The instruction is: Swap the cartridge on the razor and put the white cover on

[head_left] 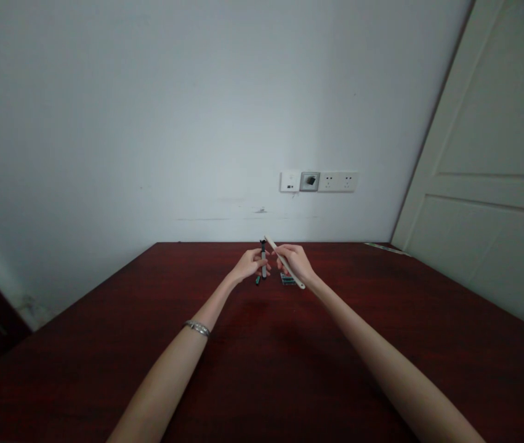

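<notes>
Near the far side of the dark red table, my left hand (249,266) grips a slim silver-grey stick with black ends (264,263), held upright. Its kind is too small to make out. In my right hand (297,261) is a long flat white stick (290,271), slanted with its upper tip towards the left and a small hole at its lower end. The stick's upper tip is close to the top of the grey one. Below the left fingers lies a small green and black piece (257,280). A small green-and-grey packet (287,279) lies partly behind the white stick.
The dark red table (160,369) runs up to a white wall (197,111) with several sockets (335,181). At the back right edge lies a thin flat strip (387,248). A pale panelled door (492,184) stands on the right.
</notes>
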Demonstrator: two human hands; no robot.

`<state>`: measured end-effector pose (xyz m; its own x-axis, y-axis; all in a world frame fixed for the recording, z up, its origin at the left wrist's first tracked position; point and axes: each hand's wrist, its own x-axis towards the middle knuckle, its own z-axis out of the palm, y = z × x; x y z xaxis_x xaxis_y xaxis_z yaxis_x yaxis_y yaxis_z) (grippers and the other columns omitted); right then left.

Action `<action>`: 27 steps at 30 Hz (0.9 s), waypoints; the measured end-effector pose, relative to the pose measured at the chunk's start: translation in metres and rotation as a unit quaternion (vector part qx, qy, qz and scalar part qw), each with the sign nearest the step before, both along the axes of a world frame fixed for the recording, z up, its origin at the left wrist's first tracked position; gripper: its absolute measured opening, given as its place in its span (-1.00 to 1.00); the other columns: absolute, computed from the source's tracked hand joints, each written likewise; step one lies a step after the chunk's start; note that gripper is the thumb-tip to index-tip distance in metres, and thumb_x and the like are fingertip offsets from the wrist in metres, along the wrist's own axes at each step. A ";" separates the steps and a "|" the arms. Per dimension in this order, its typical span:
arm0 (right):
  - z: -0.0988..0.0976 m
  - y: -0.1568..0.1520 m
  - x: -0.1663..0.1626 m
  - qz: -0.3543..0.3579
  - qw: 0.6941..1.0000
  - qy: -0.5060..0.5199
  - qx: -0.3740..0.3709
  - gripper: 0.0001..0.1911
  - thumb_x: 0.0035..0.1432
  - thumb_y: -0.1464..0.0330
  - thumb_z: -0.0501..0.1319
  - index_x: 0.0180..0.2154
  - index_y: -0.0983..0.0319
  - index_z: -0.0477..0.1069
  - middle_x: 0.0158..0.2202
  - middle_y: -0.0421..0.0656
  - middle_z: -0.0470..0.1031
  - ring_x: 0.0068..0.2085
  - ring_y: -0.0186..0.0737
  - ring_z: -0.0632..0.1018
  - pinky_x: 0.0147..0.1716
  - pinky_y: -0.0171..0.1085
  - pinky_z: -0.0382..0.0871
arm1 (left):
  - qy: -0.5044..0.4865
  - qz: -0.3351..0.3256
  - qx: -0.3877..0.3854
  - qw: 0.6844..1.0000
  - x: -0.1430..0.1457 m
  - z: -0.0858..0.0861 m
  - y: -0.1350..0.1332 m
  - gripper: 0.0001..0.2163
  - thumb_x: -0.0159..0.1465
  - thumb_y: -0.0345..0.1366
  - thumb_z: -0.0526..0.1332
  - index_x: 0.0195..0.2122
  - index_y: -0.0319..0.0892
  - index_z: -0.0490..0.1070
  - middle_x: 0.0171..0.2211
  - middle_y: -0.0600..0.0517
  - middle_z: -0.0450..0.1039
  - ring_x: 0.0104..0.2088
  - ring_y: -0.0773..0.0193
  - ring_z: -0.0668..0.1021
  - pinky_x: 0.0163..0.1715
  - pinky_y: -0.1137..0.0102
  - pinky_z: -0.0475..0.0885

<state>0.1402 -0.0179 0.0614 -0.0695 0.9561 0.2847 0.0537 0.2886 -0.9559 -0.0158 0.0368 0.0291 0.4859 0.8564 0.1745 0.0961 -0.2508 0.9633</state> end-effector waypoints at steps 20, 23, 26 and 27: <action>-0.005 -0.006 -0.012 -0.014 1.000 0.001 0.008 -0.75 -0.03 0.26 0.03 -0.49 0.29 0.36 -0.78 -0.31 0.26 -0.79 -0.44 0.22 -0.81 -0.42 0.00 | -0.028 -0.020 0.028 0.999 0.001 -0.006 0.009 -0.81 0.11 -0.40 0.21 -0.24 -0.31 0.31 -0.49 -0.04 0.47 -0.55 0.31 0.53 -0.56 0.48 0.41; -0.007 -0.008 -0.014 -0.006 1.000 -0.003 0.010 -0.75 -0.02 0.26 0.03 -0.47 0.29 0.36 -0.79 -0.31 0.26 -0.79 -0.44 0.21 -0.81 -0.43 -0.01 | -0.029 -0.024 0.028 0.999 0.002 -0.007 0.008 -0.83 0.10 -0.40 0.22 -0.27 -0.31 0.32 -0.50 -0.02 0.46 -0.55 0.31 0.53 -0.56 0.47 0.42; -0.008 -0.010 -0.017 -0.005 1.000 -0.004 0.004 -0.76 -0.03 0.28 0.02 -0.52 0.29 0.34 -0.80 -0.30 0.25 -0.80 -0.45 0.19 -0.82 -0.43 -0.01 | -0.032 -0.014 0.023 0.999 0.002 -0.007 0.009 -0.86 0.09 -0.43 0.22 -0.31 -0.31 0.32 -0.52 -0.01 0.46 -0.56 0.32 0.53 -0.56 0.47 0.42; -0.007 -0.011 -0.018 -0.005 1.000 -0.004 0.002 -0.77 -0.03 0.29 0.01 -0.54 0.29 0.33 -0.80 -0.30 0.25 -0.80 -0.45 0.19 -0.82 -0.43 -0.01 | -0.030 -0.009 0.019 0.999 0.002 -0.008 0.010 -0.87 0.09 -0.43 0.22 -0.31 -0.31 0.32 -0.52 0.00 0.46 -0.57 0.33 0.53 -0.57 0.48 0.42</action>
